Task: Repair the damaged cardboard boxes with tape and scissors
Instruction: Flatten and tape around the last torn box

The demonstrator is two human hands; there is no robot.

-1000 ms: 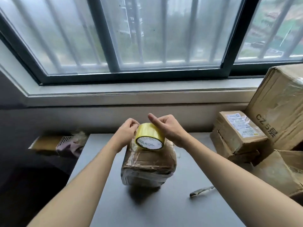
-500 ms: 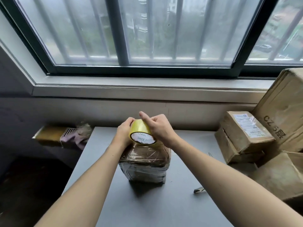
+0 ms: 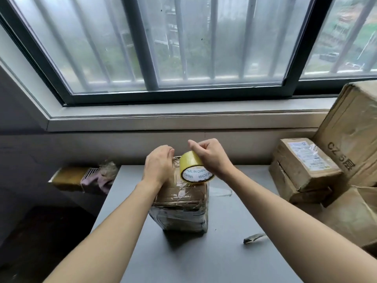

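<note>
- A person works at a grey worktop [image 3: 224, 252] below a barred window [image 3: 183, 43], both bare arms reaching forward over a small cardboard box [image 3: 183, 201] standing near the middle of the surface.
- The box, crumpled and wrapped in clear film, rests on the worktop with its top under the hands.
- The right hand [image 3: 212, 158] has its grip closed around a yellow tape roll [image 3: 194, 170], fingers curled over the far side and thumb raised; the roll is tilted, its white core label reading "MADE IN CHINA" facing the camera, and it sits at the box's top far edge.
- The left hand [image 3: 159, 164] lies on the box's top left corner, fingers bent down over the far edge just beside the roll; whether its grip pinches the tape end cannot be told.
- A loose strip of tape [image 3: 254, 237] lies on the worktop to the right of the box.
- Stacked cardboard boxes [image 3: 306, 166] crowd the right side, one bearing a shipping label.
</note>
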